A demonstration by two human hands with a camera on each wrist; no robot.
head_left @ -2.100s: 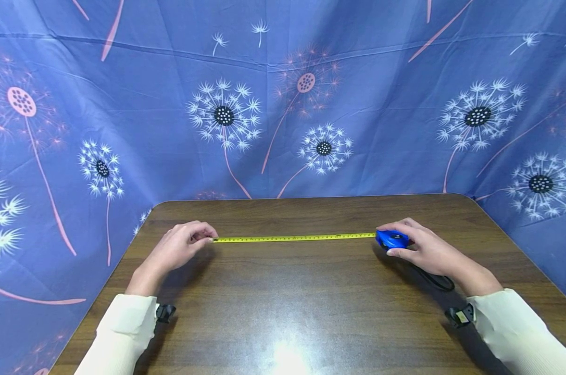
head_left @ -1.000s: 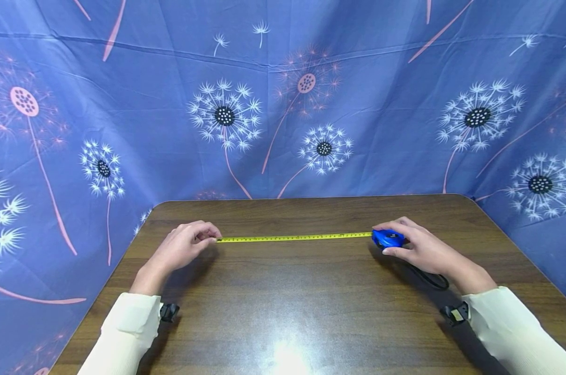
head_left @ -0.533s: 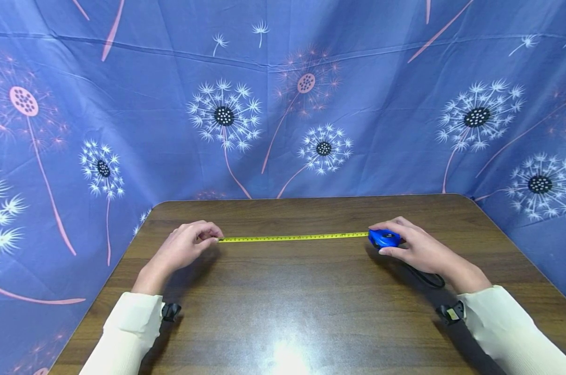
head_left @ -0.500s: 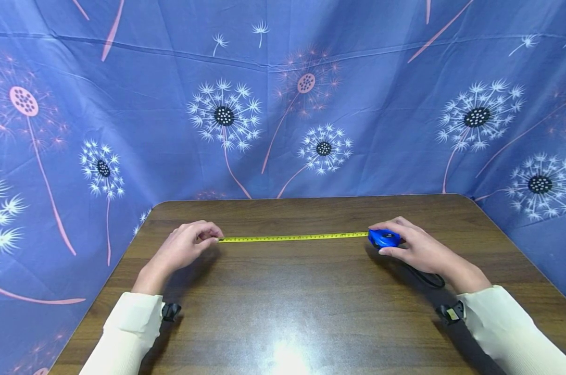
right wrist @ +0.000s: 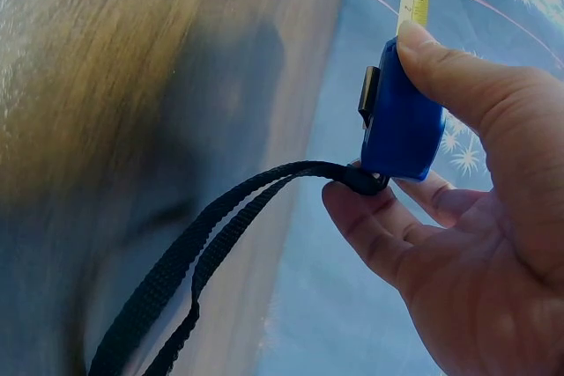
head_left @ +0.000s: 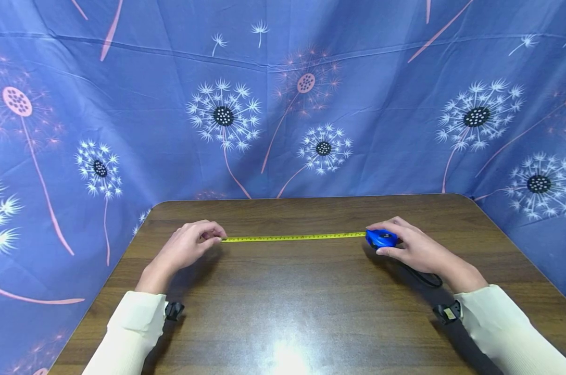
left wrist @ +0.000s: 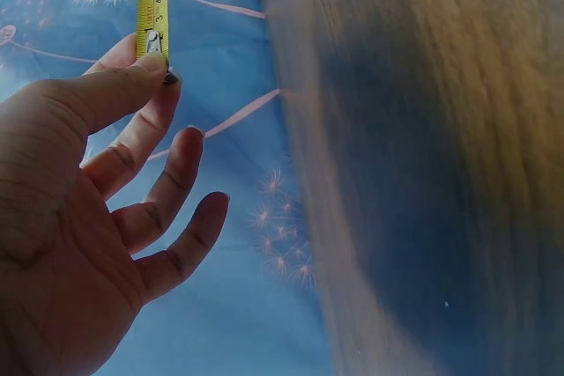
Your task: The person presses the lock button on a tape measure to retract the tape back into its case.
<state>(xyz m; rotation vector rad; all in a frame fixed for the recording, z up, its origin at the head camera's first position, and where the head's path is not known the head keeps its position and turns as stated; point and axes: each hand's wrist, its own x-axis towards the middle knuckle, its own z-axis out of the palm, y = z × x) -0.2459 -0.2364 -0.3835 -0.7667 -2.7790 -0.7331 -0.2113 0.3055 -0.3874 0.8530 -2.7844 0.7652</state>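
A blue tape measure (head_left: pixel 380 238) sits in my right hand (head_left: pixel 416 250), gripped between thumb and fingers. Its yellow blade (head_left: pixel 292 238) stretches across to my left hand (head_left: pixel 181 249). In the left wrist view, thumb and a fingertip pinch the blade's metal end hook (left wrist: pixel 154 44), while the other fingers curve loosely apart. The right wrist view shows my thumb (right wrist: pixel 454 72) along the side of the blue case (right wrist: pixel 401 125). A black wrist strap (right wrist: pixel 203 244) hangs from the case. Shadows below suggest both hands are held above the table.
The brown wooden table (head_left: pixel 283 291) has rounded far corners and a bright light reflection near its front. Behind it and at both sides hangs a blue curtain (head_left: pixel 381 156) printed with dandelions. A small black device (head_left: pixel 174 311) is worn at each wrist.
The hands have come closer together: my right hand moved left with the case, my left hand slightly right. The visible stretch of blade has become shorter.
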